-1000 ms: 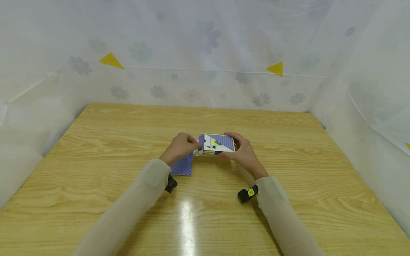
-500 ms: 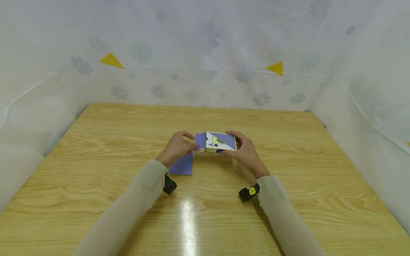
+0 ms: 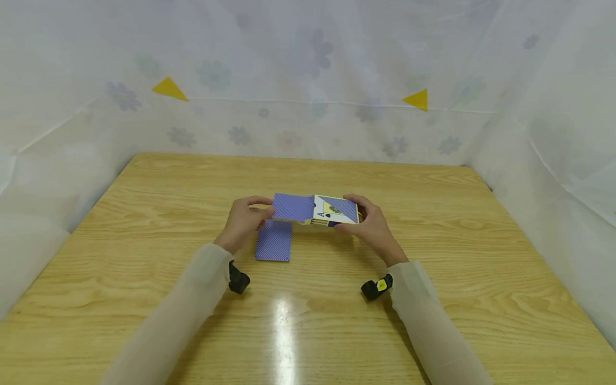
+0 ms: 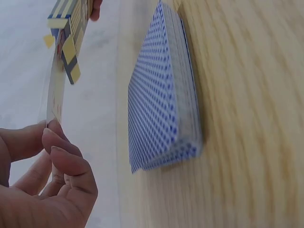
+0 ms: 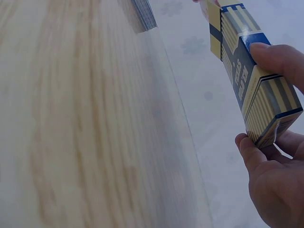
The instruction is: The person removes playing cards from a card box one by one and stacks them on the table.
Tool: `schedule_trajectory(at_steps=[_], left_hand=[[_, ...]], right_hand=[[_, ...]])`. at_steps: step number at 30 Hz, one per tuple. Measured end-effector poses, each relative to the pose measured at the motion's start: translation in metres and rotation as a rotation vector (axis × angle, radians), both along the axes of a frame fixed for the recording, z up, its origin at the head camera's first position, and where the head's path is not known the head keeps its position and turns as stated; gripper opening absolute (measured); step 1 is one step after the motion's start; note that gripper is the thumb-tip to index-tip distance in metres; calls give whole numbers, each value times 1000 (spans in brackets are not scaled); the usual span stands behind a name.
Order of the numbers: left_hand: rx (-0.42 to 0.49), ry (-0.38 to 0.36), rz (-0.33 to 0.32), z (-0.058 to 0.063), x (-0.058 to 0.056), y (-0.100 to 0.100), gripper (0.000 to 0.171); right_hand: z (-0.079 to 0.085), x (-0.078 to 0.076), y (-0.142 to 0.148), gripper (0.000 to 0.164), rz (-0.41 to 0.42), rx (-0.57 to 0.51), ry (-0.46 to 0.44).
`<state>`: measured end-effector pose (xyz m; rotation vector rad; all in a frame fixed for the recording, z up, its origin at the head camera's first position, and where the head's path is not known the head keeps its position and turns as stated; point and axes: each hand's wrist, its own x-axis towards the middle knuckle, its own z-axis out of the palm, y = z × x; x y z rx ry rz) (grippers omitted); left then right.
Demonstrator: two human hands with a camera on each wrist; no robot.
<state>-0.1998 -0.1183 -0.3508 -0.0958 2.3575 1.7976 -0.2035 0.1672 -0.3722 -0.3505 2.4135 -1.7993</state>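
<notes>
the left grip [image 3: 242, 221] pinches the outer end of a blue-backed playing card [image 3: 292, 207] sticking out of an ace-of-spades card box [image 3: 336, 209], which the right grip [image 3: 374, 231] holds above the worktop [image 3: 192, 187], near a blue-backed card stack [image 3: 273, 243] lying there.

The stack [image 3: 273, 243] lies on the table [image 3: 433, 321], before me and a little to the left. Above the table and farther from me than the stack, my left hand [image 3: 243, 222] holds the card [image 3: 292, 207] at its left edge, and my right hand [image 3: 372, 227] holds the box [image 3: 339, 209] at its right end. So the card is between my left hand and the box. Its right end is at the mouth of the box; how far inside, I cannot tell. The curtain [image 3: 308, 131] stands behind the table, with the left triangle [image 3: 169, 89] and the right triangle [image 3: 418, 100] on it.
</notes>
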Motion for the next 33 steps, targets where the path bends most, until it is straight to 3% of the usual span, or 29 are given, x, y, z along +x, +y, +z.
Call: schedule_trajectory(at_steps=[5,10,23,33], left_hand=[[-11,-6,34,-1,-3,-9,30],[-65,-14,23,-1,-5,-11,29],[-273,3,-117,-4,-13,-5,32],[-441,73,-137,-7,-16,-2,26]], right_hand=[[-1,0,2,73,-7,-4,-9],[-2,-1,3,75,-18,0,-22],[-3,-1,3,74,-8,-17,-18],[-3,-1,2,74,-7,-24,-19]])
